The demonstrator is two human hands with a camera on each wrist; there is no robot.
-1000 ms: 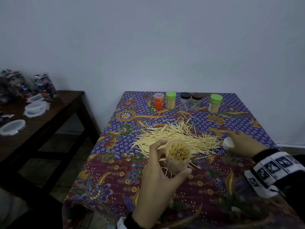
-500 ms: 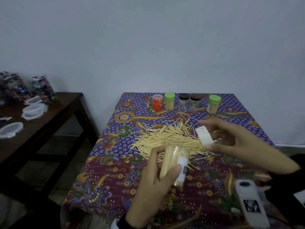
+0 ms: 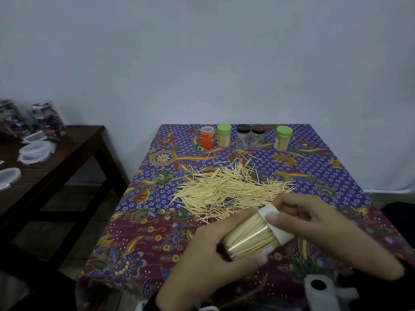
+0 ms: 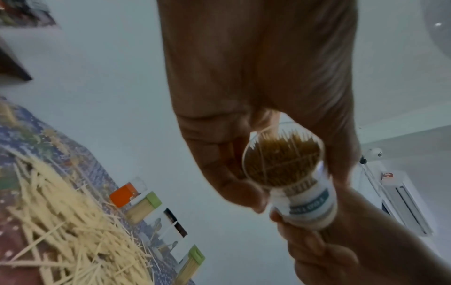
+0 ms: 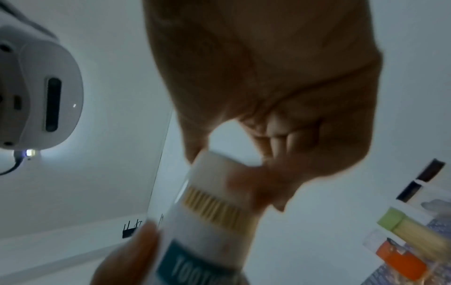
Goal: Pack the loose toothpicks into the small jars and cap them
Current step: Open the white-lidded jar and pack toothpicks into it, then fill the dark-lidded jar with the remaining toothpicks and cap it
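- While the left hand (image 3: 215,245) wraps round the clear plastic jar packed with toothpicks (image 3: 251,237), tipping it on its side above the near edge of the surface (image 3: 139,230), the jar's mouth turns toward the other hand, which likely eases capping.
- Right hand (image 3: 314,227) is clamped on the white plastic cap (image 3: 277,223), fingertips curled over it, seating it on the mouth.
- Whether it's fully home, I can't tell; the right wrist view is blurred.
- Loose wooden toothpicks (image 3: 231,189) lie heaped mid-surface, just beyond the hands, within easy reach for the next fill.
- At the far edge stands a row: orange jar (image 3: 207,137), two green-capped jars (image 3: 224,135) holding toothpicks, two dark-capped jars (image 3: 251,136) looking nearly empty, parked clear of the work.
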